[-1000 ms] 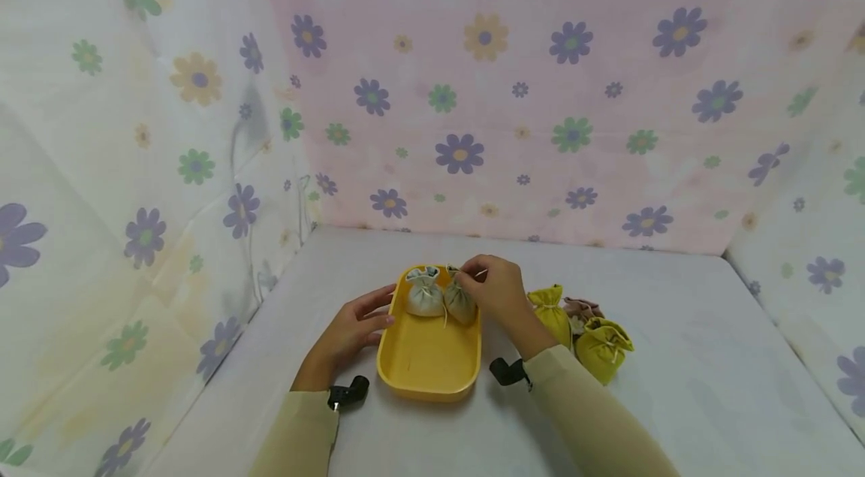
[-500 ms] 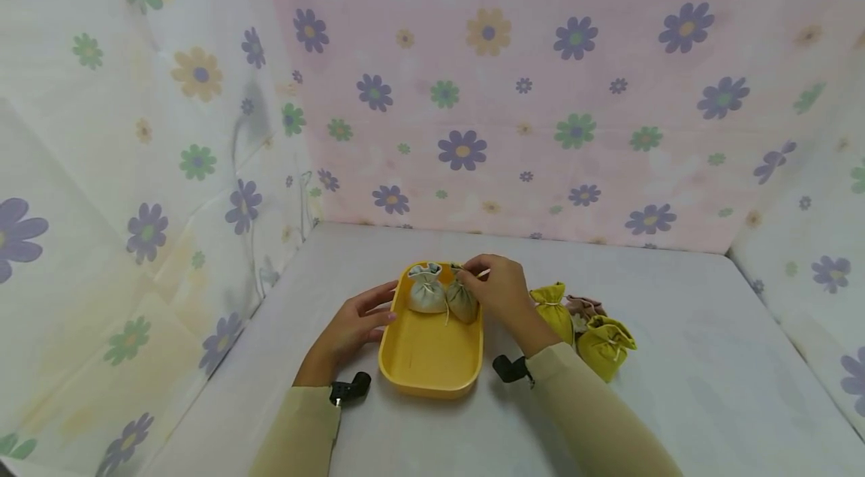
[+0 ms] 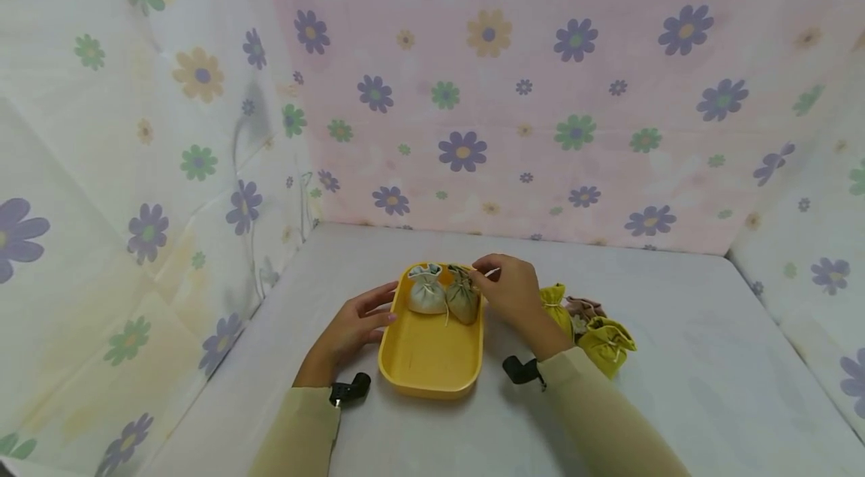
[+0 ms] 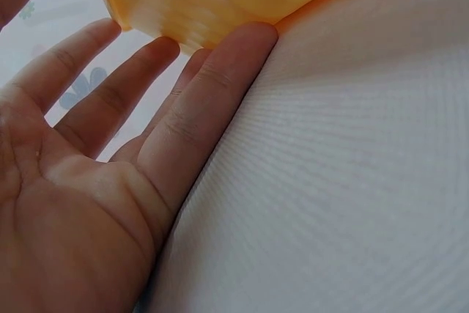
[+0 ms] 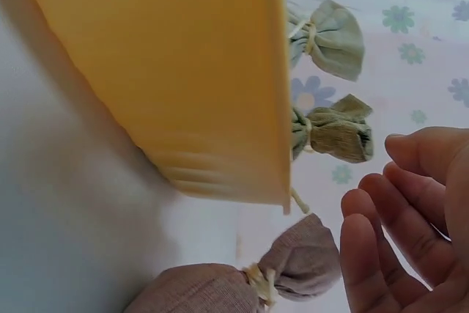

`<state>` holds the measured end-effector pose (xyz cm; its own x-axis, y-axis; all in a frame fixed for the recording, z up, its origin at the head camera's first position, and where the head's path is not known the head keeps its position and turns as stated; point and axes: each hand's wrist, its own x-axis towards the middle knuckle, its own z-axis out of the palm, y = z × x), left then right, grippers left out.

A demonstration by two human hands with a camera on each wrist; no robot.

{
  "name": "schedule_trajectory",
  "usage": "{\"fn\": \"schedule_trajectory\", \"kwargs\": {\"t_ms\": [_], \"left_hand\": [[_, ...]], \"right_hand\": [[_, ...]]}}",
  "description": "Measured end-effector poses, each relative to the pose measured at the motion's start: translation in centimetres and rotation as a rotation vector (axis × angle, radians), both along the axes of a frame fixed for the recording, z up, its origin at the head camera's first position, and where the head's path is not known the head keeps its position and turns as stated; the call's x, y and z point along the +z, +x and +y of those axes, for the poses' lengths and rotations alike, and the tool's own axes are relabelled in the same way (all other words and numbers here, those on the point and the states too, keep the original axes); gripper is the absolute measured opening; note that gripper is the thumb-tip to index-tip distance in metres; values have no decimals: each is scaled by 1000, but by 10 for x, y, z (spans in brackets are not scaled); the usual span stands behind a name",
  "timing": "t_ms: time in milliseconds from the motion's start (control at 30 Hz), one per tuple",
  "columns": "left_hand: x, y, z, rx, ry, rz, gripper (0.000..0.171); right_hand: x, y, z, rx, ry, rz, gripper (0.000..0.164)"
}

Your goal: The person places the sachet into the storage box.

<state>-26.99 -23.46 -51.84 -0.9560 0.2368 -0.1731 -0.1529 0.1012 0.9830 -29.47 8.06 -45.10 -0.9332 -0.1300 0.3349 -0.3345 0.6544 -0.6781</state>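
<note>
Inside the yellow tray, a pale grey-green drawstring pouch and an olive drawstring pouch stand side by side at the far end. My left hand touches the tray's left side with nearly straight fingers, as the left wrist view shows from below. Just beyond the tray's right rim, my right hand is relaxed and holds nothing. In the right wrist view its fingertips are close to the olive pouch's gathered top, with a gap between them.
Right of the tray, two yellow-green pouches and a brownish-pink pouch sit together on the white table. A beige flower-like piece shows among them. Flowered cloth walls enclose the back and sides.
My right hand has let go of the olive pouch's top and drawn slightly right. The pouch stays in the tray beside the pale one. My left hand keeps its place against the tray.
</note>
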Motion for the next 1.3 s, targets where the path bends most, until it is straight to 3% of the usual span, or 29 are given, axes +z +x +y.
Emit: {"fn": "schedule_trajectory", "kwargs": {"t_ms": [267, 433, 667, 867, 1300], "left_hand": [[-1, 0, 0, 5, -6, 0, 60], [-2, 0, 0, 2, -4, 3, 62], [-1, 0, 1, 1, -1, -3, 60], [-2, 0, 0, 0, 1, 5, 61], [-4, -2, 0, 1, -1, 3, 61]], "right_hand": [[8, 11, 9, -42, -24, 18, 18], [11, 17, 17, -30, -50, 78, 17], [15, 29, 30, -67, -72, 23, 21], [18, 38, 47, -70, -77, 54, 27], [23, 44, 78, -110, -62, 95, 31]]}}
